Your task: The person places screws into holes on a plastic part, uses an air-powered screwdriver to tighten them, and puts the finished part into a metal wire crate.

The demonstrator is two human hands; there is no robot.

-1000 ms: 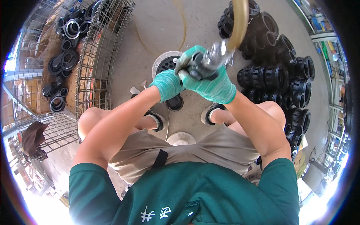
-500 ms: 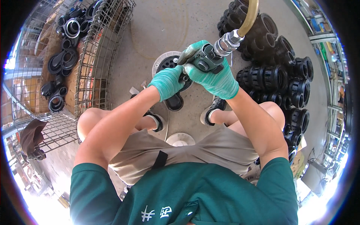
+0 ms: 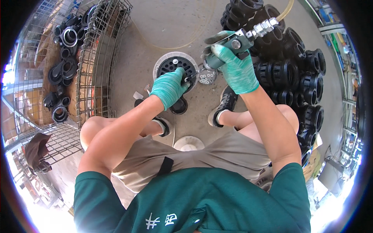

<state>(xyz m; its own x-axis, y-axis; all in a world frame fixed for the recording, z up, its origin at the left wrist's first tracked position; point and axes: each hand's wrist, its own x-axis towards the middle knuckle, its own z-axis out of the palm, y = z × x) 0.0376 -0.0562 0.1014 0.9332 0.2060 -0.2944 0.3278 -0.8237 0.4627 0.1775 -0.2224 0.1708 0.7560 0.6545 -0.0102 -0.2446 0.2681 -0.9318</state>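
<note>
My right hand (image 3: 237, 72), in a green glove with dark fingertips, is wrapped round a dark green air screwdriver (image 3: 229, 50). A hose runs off from metal fittings at the tool's back end, while its thin bit (image 3: 197, 73) slants down to the left. My left hand (image 3: 169, 87), also gloved, rests on a round black part (image 3: 168, 66) full of holes. Its fingers are curled at the part's right side, close to the bit's tip; what they hold is hidden. The black part lies on a pale round base (image 3: 158, 62), and a bright bolt head (image 3: 175, 61) shows on its far side.
A small round dish (image 3: 207, 77) of pale rings or nuts sits right of the base. Stacked black ribbed fittings (image 3: 276, 77) crowd the right. At left stands a wire cage (image 3: 97, 73) with black ring parts (image 3: 69, 68). A yellowish hose (image 3: 155, 47) curves across the floor.
My right hand has moved right with the air screwdriver, away from my left hand, and the tool's bit now shows. My left hand has shifted slightly left and down, uncovering more of the black part.
</note>
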